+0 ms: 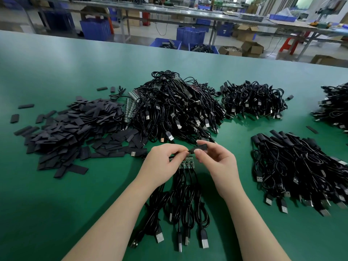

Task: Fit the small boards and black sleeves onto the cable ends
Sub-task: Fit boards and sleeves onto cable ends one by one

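Note:
My right hand (218, 162) pinches a black sleeve (200, 147) between thumb and fingers, just above the green table. My left hand (162, 162) pinches the end of a cable at the sleeve's left mouth. Below both hands lie small green boards (185, 163) joined to a bunch of black USB cables (180, 208) that runs toward me. A heap of loose black sleeves (73, 132) lies to the left. A big heap of black cables (177, 108) sits behind my hands, with strips of green boards (130, 108) at its left edge.
Further cable heaps lie at the back right (254, 100), the right (299, 170) and the far right edge (335, 106). The green table (56, 194) shows bare mat at front left. Beyond its far edge stand blue crates (190, 35), cardboard boxes and benches.

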`<state>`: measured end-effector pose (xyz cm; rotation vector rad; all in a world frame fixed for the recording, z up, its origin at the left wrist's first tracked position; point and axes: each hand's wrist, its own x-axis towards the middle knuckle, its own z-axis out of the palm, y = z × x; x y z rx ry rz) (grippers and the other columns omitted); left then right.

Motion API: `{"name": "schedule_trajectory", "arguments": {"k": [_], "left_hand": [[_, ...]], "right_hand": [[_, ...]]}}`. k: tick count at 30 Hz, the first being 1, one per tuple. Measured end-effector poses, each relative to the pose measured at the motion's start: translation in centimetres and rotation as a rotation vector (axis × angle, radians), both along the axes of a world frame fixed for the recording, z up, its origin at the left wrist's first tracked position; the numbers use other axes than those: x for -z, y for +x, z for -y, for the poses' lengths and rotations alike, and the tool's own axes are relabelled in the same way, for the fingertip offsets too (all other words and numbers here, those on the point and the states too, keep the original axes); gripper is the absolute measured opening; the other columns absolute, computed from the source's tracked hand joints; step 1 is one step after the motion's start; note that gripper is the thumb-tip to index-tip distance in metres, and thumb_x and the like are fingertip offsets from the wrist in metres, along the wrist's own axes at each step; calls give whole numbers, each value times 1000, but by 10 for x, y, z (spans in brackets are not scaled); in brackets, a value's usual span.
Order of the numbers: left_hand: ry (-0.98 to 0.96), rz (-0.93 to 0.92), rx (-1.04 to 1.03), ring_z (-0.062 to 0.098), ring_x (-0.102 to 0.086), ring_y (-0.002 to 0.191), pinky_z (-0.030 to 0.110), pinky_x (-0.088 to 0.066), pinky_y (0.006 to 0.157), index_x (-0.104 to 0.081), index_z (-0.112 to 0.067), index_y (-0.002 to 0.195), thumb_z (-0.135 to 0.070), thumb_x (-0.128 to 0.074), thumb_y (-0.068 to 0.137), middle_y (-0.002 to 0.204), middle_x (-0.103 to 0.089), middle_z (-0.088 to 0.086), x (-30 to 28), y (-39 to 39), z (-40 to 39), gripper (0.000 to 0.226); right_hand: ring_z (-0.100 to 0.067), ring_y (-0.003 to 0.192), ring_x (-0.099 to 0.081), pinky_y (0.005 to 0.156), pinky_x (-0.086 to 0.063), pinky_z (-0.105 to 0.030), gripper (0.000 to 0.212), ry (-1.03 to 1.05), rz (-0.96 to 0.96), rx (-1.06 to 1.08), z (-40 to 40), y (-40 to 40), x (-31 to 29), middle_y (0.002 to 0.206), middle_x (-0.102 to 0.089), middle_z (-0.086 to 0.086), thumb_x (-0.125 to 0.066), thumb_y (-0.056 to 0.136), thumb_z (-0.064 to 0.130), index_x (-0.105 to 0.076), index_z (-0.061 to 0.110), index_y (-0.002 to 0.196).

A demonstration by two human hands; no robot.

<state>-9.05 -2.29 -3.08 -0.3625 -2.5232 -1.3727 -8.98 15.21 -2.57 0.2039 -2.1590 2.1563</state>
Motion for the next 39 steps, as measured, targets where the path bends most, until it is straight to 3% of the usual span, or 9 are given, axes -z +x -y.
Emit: {"name": "schedule_trajectory", "arguments": {"k": [5, 9, 12, 15, 24, 29, 31, 34, 39], "left_hand": [[6, 23, 31, -3, -63, 91, 27, -52, 81, -75, -30, 98, -28, -64, 92, 91, -70, -21, 0, 0, 0, 13], [12, -29, 26, 0, -64, 88, 33, -54, 78, -74, -33, 97, -35, -59, 90, 89, -71, -21, -2, 4, -4, 16], [15, -51, 25, 1, -64, 87, 36, -54, 76, -67, -37, 105, -36, -57, 89, 91, -71, -19, -3, 6, -6, 18], [41, -26, 28, 2, -65, 87, 36, -54, 77, -73, -33, 99, -34, -59, 90, 90, -71, -19, -2, 6, -5, 16], [168, 9, 43, -2, -66, 83, 12, -48, 77, -72, -36, 88, -19, -64, 93, 82, -71, -21, -2, 2, -1, 19], [136, 5, 25, -3, -66, 87, 11, -48, 78, -70, -44, 87, -26, -66, 91, 86, -70, -26, -5, 0, -1, 18], [133, -11, -27, -3, -64, 87, 10, -47, 77, -69, -45, 85, -28, -66, 91, 88, -69, -28, -5, 0, -1, 19], [120, -16, -62, -5, -63, 87, 7, -44, 77, -68, -46, 84, -29, -66, 90, 88, -68, -29, -4, 0, 0, 19], [91, 16, -50, -7, -62, 88, 9, -46, 78, -66, -49, 84, -29, -65, 91, 88, -67, -31, -4, 2, -2, 21]], "right_hand": [[-9, 71, -60, 72, -54, -24, 21, 47, 17, -20, 0, 0, 1, 80, -72, -4, -80, 82, 15, -79, 34, 89], [-4, 72, -64, 72, -56, -20, 21, -24, 29, 45, 4, 1, 1, 84, -76, 6, -79, 81, 12, -80, 33, 83], [-6, 71, -63, 71, -54, -19, 26, -42, 37, 58, 6, 2, 2, 78, -74, 5, -78, 82, 9, -80, 35, 83], [-6, 69, -62, 69, -53, -17, 28, -17, 21, 57, 7, 3, 0, 74, -72, 4, -78, 82, 9, -79, 37, 81], [0, 68, -65, 66, -50, -12, 32, 14, -24, 61, 11, 7, -2, 77, -75, 8, -79, 81, 7, -78, 39, 79], [0, 70, -63, 68, -50, -13, 33, -26, 21, 53, 12, 6, -2, 77, -74, 11, -76, 85, 8, -79, 40, 81], [-2, 70, -61, 70, -49, -15, 32, -46, 8, 57, 13, 6, -3, 76, -71, 9, -75, 85, 8, -77, 39, 94], [-2, 70, -61, 69, -49, -14, 43, 50, -87, 130, 11, 7, -1, 79, -72, 8, -76, 86, 10, -67, 43, 113], [0, 78, -63, 74, -46, -9, 45, 290, -191, 222, 6, 3, 4, 87, -70, 26, -77, 84, 13, -63, 49, 108]]}}
